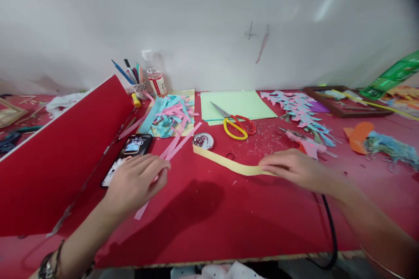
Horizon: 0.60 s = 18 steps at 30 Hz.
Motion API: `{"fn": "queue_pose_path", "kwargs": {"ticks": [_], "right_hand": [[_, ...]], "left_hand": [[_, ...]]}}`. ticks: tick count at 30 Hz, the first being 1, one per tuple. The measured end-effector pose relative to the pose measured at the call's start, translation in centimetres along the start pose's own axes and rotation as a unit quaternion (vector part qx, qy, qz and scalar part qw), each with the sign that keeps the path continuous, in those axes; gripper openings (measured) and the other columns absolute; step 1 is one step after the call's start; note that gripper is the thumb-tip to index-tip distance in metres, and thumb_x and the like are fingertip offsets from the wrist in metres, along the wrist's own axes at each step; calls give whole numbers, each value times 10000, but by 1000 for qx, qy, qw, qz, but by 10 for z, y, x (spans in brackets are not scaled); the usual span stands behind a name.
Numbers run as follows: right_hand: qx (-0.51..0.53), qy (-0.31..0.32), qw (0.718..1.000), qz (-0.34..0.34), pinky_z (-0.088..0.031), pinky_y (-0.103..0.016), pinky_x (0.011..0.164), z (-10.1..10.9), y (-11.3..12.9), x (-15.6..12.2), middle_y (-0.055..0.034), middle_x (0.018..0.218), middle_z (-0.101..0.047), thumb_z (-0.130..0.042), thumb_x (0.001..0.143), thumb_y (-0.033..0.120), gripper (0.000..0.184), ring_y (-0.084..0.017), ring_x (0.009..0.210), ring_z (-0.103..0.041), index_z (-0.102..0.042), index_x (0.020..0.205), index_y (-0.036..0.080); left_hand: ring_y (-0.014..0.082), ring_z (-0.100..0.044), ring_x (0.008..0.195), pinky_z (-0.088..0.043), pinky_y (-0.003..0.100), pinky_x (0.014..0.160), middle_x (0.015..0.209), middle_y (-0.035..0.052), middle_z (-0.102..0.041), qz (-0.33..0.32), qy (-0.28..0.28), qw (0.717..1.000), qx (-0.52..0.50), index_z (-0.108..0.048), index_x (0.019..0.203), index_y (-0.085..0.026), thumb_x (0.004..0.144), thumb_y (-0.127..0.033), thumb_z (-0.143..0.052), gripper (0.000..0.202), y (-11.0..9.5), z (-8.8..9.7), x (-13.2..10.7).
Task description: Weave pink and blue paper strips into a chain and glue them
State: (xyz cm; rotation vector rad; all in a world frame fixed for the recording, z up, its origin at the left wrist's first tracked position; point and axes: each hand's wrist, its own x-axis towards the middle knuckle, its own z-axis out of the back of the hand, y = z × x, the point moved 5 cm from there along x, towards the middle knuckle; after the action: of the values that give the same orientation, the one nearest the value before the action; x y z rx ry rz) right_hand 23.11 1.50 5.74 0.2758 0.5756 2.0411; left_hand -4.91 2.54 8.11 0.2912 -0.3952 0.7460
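My right hand (290, 166) pinches one end of a pale yellow paper strip (225, 162), which stretches left above the red table (242, 226). My left hand (135, 185) is closed around pink paper strips (178, 144); they stick out past its fingers and below it, though the grip itself is partly hidden. Near the yellow strip's far end sits a small round dish (203, 141) with dark red rings in it. Scissors (234, 126) with one yellow and one red handle lie beyond. A pink glue gun (306, 141) rests by my right hand.
Cut blue and pink paper pieces (172, 115), green sheets (235, 102) and a phone (127, 157) lie around. A red board (65, 161) leans at left. A pen cup (139, 89) and pump bottle (156, 78) stand behind. A fringed paper garland (297, 111) lies right.
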Motion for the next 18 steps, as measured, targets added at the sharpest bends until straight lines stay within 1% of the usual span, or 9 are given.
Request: {"fn": "queue_pose_path", "kwargs": {"ticks": [2,4,6,8,9,12,15,16,18], "right_hand": [[-15,-2,998,53,-382,-264,659,-4,22,4,-49,885,-665,-351,864,325,307,-161,729,-578,-631,899,205],[-23,-23,993,113,-382,-259,682,-4,42,7,-36,879,-669,-362,867,291,281,-144,728,-576,-621,941,211],[-25,-56,986,153,-382,-246,673,0,54,8,-24,833,-673,-382,862,274,255,-126,702,-566,-616,942,212],[-31,-82,983,161,-381,-239,656,5,55,8,-19,785,-669,-394,857,265,237,-117,674,-549,-615,924,211],[-38,-89,983,156,-380,-240,657,7,54,7,-16,763,-663,-393,855,257,232,-115,663,-541,-615,905,210],[-89,-119,979,140,-365,-286,746,9,54,8,-21,753,-639,-397,837,226,211,-123,678,-527,-604,876,203],[-154,-177,961,145,-299,-361,856,3,67,13,-46,822,-613,-452,776,224,207,-146,737,-521,-575,937,184],[-165,-186,957,152,-291,-365,861,-2,73,15,-46,810,-605,-458,759,217,204,-145,726,-514,-574,921,177],[-166,-178,956,163,-324,-315,791,-13,82,21,-20,681,-573,-428,744,173,142,-122,629,-477,-568,763,172]], "left_hand": [[177,-555,843,-411,292,736,936,56,-621,-22,13,999,-45,-528,989,-172,792,-203,-398,238,-20,2,13],[204,-507,967,-384,327,811,1070,83,-570,-38,33,995,-86,-462,1120,-165,789,-288,-438,354,-41,1,27],[172,-545,843,-390,300,752,918,47,-617,-56,53,988,-134,-517,1030,-185,794,-333,-461,285,-56,-1,37],[118,-536,633,-370,258,635,684,-4,-606,-67,55,983,-161,-563,820,-192,829,-291,-426,169,-64,-2,43],[101,-512,565,-348,249,593,611,-18,-580,-70,55,982,-166,-555,738,-186,845,-263,-404,200,-65,-3,44],[91,-488,504,-302,245,534,558,-23,-562,-76,67,982,-161,-524,654,-169,854,-234,-387,251,-66,-6,44],[96,-477,464,-271,247,494,538,-24,-557,-77,86,982,-147,-514,644,-165,850,-239,-395,249,-68,-13,43],[97,-472,453,-264,248,485,526,-25,-549,-75,86,983,-147,-510,637,-164,851,-252,-392,260,-69,-15,43],[99,-460,439,-252,245,470,501,-26,-523,-68,81,982,-160,-494,613,-163,856,-281,-380,293,-71,-19,44]]}}
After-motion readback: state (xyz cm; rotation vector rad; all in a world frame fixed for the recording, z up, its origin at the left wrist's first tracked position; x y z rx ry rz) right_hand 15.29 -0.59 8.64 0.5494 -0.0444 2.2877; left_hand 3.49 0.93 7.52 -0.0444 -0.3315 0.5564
